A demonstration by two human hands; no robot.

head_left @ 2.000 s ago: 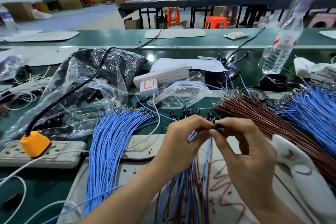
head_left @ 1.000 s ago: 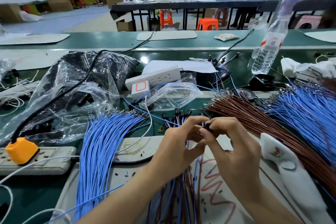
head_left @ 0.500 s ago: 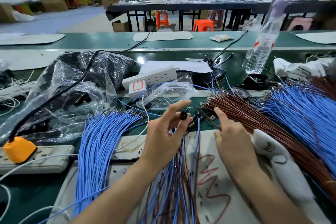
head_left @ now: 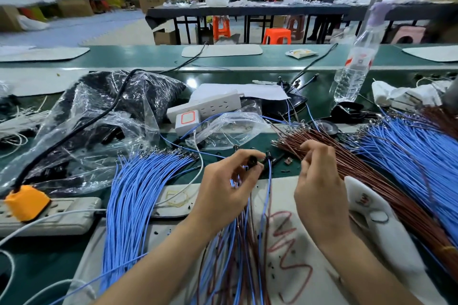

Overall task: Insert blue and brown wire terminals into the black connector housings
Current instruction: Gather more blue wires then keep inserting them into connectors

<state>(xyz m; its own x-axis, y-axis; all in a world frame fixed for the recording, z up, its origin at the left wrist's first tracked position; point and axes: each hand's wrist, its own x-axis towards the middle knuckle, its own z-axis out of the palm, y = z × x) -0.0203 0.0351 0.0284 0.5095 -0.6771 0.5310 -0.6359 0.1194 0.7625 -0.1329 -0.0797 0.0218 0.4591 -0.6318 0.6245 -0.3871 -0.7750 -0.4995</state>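
The left hand (head_left: 226,184) was near the middle of the green bench (head_left: 49,255), its thumb and forefinger clamped on a small black connector housing (head_left: 252,162) held just above the far edge of the white mat (head_left: 322,267). A bunch of mixed blue and brown wires (head_left: 238,255) ran from under that hand back across the mat toward the near edge. Just beside the held housing, a second black connector (head_left: 268,155) lay with a single blue wire (head_left: 269,186) trailing from it over the mat. The right hand (head_left: 319,186) was to the right, its fingers curled at the terminal ends of the brown wire bundle (head_left: 352,163); whether they pinched a wire could not be told. That bundle fanned from the bench's middle toward the near right corner, and beside it on the right lay a blue wire bundle (head_left: 409,153). Another blue wire bundle (head_left: 136,195) spread left of the left hand, terminals pointing to the far side. At the left edge a power strip (head_left: 64,218) carried an orange plug (head_left: 26,202). Behind the wires lay crumpled clear plastic bags (head_left: 99,121) and a white power strip (head_left: 210,106), and a water bottle (head_left: 354,74) stood upright toward the far right.
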